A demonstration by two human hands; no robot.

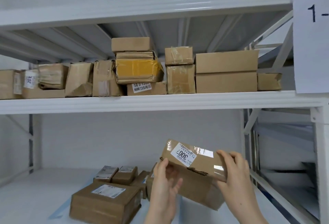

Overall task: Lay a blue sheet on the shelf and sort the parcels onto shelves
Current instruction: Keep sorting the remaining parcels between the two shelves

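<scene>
Right hand [235, 168] grips parcel [195, 172], loose left hand [165, 184] steadies it; best set label-outward on the lower shelf [41, 186].

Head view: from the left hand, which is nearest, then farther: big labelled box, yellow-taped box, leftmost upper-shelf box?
1. Big labelled box, lower shelf, just left.
2. Yellow-taped box, upper shelf, above.
3. Leftmost upper-shelf box, far left.

right hand [235, 168] grips one end of a parcel [195, 168], left hand [165, 181] touches it with thumb, fingers loose.
</scene>
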